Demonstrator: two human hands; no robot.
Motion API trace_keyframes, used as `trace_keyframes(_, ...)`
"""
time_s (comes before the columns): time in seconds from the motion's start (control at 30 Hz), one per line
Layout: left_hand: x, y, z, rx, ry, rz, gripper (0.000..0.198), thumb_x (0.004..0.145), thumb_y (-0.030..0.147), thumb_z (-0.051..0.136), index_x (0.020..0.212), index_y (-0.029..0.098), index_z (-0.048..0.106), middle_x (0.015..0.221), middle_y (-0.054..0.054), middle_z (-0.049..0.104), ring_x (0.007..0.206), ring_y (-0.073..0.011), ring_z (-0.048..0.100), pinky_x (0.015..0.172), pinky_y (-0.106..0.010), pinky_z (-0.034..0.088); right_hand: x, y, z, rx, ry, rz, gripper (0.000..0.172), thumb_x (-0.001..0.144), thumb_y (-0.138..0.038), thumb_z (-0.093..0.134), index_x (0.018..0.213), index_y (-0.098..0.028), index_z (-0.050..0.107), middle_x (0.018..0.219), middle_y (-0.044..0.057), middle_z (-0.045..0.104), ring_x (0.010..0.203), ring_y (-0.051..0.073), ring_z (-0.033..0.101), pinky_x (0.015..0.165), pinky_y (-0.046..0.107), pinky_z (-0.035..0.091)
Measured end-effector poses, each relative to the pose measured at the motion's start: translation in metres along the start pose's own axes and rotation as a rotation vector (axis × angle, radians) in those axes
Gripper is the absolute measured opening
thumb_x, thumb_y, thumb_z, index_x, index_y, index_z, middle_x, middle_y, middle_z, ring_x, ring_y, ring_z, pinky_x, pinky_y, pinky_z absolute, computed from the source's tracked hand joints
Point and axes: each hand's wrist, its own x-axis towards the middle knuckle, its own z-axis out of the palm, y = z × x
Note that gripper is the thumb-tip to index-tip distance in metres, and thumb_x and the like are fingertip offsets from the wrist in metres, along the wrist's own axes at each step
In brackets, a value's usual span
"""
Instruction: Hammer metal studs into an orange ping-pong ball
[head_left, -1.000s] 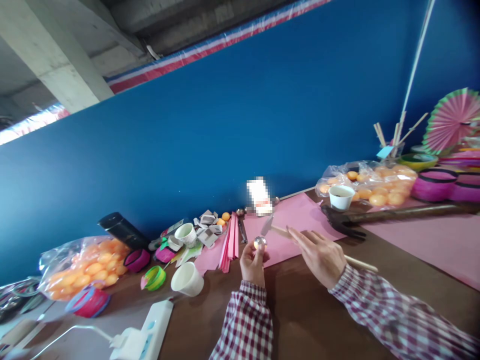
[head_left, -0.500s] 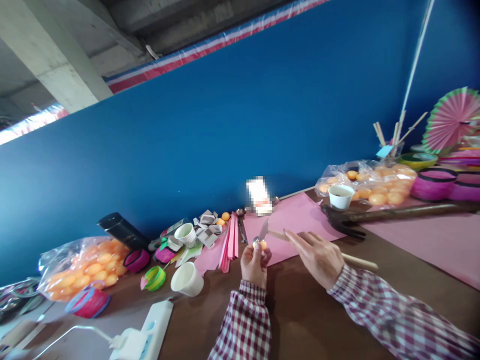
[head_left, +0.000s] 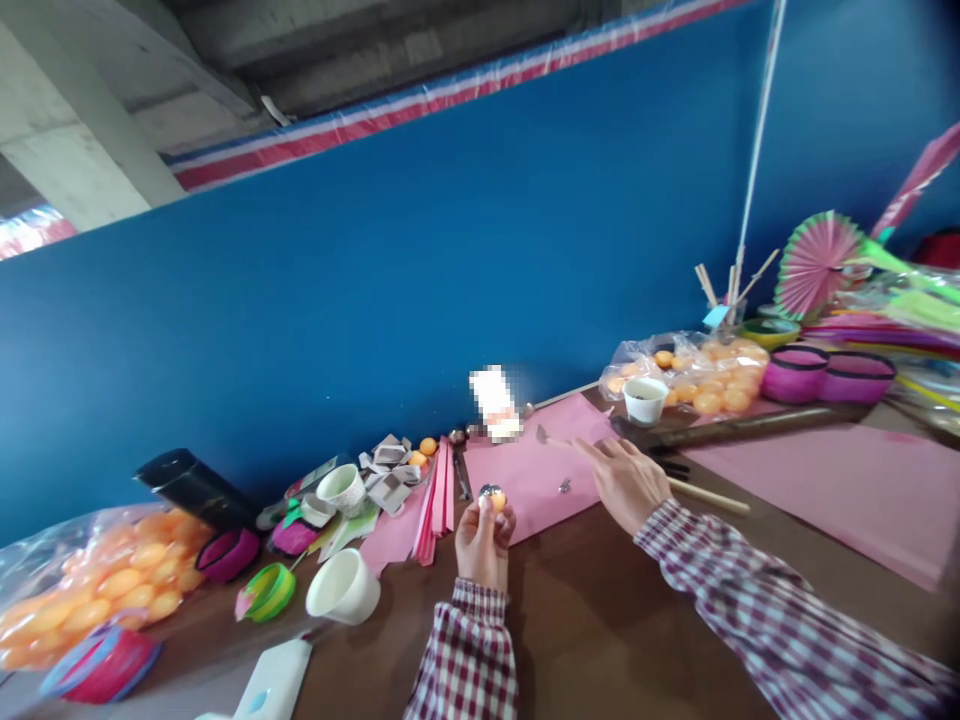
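Observation:
My left hand [head_left: 484,540] pinches a small orange ball [head_left: 495,502] with a shiny silvery patch on top, held up near the front edge of the pink paper [head_left: 536,508]. My right hand [head_left: 626,482] lies palm down over a long wooden-handled tool [head_left: 709,496], its fingers stretched along the handle. The tool's small grey tip points left above the paper; whether it is a brush or a palette knife is unclear. Between the hands, a tiny silvery piece [head_left: 564,487] rests on the paper. My right thumb is mostly hidden.
Bags of orange balls lie at left [head_left: 120,580] and right [head_left: 712,375]. White cups [head_left: 343,588] stand near strips of folded pink paper [head_left: 436,500]. A hammer [head_left: 750,428] lies behind my right hand. Left of me is a white power strip [head_left: 274,680].
The tool's tip has moved away from the ball, and my hands are farther apart. A tiny silvery piece now shows on the paper. The view has turned rightward.

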Motion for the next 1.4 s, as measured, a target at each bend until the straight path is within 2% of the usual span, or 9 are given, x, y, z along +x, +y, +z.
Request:
trace_keyframes(0.1,0.0,0.0,0.0,-0.001,0.005,-0.008,0.025,0.056,0.025,0.072,0.073,0.012,0.06,0.065,-0.003,0.062,0.054,-0.008,0.058,0.052,-0.019,0.05,0.003,0.011,0.006,-0.086,-0.064,0.055,0.04,0.079,-0.016,0.043,0.115,-0.032,0.048,0.082,0.006,0.058,0.074,0.017,0.047,0.061,0.027,0.034)
trace_keyframes(0.27,0.0,-0.001,0.0,-0.01,0.017,-0.004,0.025,0.054,0.026,0.073,0.071,0.012,0.06,0.064,-0.003,0.062,0.053,-0.0078,0.057,0.049,-0.018,0.049,0.003,0.011,0.016,-0.156,-0.127,0.112,0.032,0.081,-0.015,0.039,0.103,-0.031,0.057,0.081,0.008,0.058,0.077,0.019,0.048,0.057,0.028,0.035)
trace_keyframes(0.47,-0.004,-0.002,0.003,-0.018,-0.04,-0.033,0.024,0.057,0.027,0.071,0.072,0.012,0.06,0.066,-0.004,0.063,0.054,-0.0081,0.058,0.053,-0.019,0.05,0.005,0.014,0.014,-0.158,-0.175,0.151,0.038,0.083,-0.014,0.034,0.112,-0.032,0.051,0.085,0.008,0.059,0.072,0.017,0.051,0.054,0.025,0.037)
trace_keyframes(0.63,-0.011,-0.004,0.007,0.003,-0.167,-0.119,0.021,0.061,0.024,0.068,0.077,0.013,0.061,0.074,-0.004,0.064,0.062,-0.0101,0.06,0.059,-0.022,0.051,0.006,0.009,0.02,0.057,-0.115,-0.07,0.034,0.083,-0.018,0.037,0.111,-0.028,0.053,0.106,0.005,0.057,0.098,0.019,0.047,0.075,0.031,0.04)
trace_keyframes(0.77,-0.015,-0.004,0.009,0.0,-0.229,-0.17,0.024,0.061,0.023,0.068,0.083,0.015,0.062,0.076,-0.003,0.064,0.066,-0.0112,0.061,0.064,-0.024,0.051,0.007,0.007,0.035,0.248,-0.21,-0.183,0.029,0.08,-0.019,0.041,0.099,-0.026,0.061,0.094,0.002,0.062,0.108,0.019,0.042,0.086,0.032,0.037)
trace_keyframes(0.93,-0.017,-0.004,0.008,0.023,-0.229,-0.185,0.043,0.063,0.023,0.067,0.104,0.023,0.056,0.084,-0.003,0.064,0.067,-0.0108,0.061,0.063,-0.025,0.051,0.008,0.008,0.038,0.269,-0.265,-0.182,0.022,0.08,-0.024,0.044,0.081,-0.024,0.066,0.083,0.003,0.062,0.101,0.018,0.047,0.087,0.03,0.035)
trace_keyframes(1.1,-0.016,-0.005,0.007,-0.05,-0.247,-0.194,0.04,0.064,0.021,0.066,0.103,0.021,0.057,0.087,-0.005,0.064,0.07,-0.0114,0.061,0.067,-0.024,0.05,0.006,0.005,0.035,0.233,-0.257,-0.118,0.02,0.079,-0.021,0.042,0.077,-0.018,0.062,0.08,0.005,0.062,0.082,0.015,0.054,0.078,0.026,0.037)
trace_keyframes(1.27,-0.014,-0.005,0.006,-0.066,-0.235,-0.198,0.033,0.063,0.017,0.067,0.095,0.02,0.061,0.089,-0.005,0.064,0.065,-0.0072,0.059,0.064,-0.02,0.05,0.005,0.007,0.039,0.245,-0.159,0.01,0.016,0.076,-0.017,0.041,0.076,-0.018,0.058,0.079,0.004,0.062,0.073,0.014,0.055,0.063,0.023,0.038)
trace_keyframes(1.4,-0.013,-0.006,0.006,-0.076,-0.215,-0.209,0.03,0.063,0.017,0.067,0.092,0.019,0.062,0.09,-0.005,0.064,0.062,-0.0057,0.058,0.06,-0.017,0.049,0.003,0.001,0.035,0.441,-0.043,0.058,0.014,0.075,-0.019,0.042,0.078,-0.017,0.056,0.083,0.005,0.061,0.065,0.012,0.054,0.062,0.024,0.039)
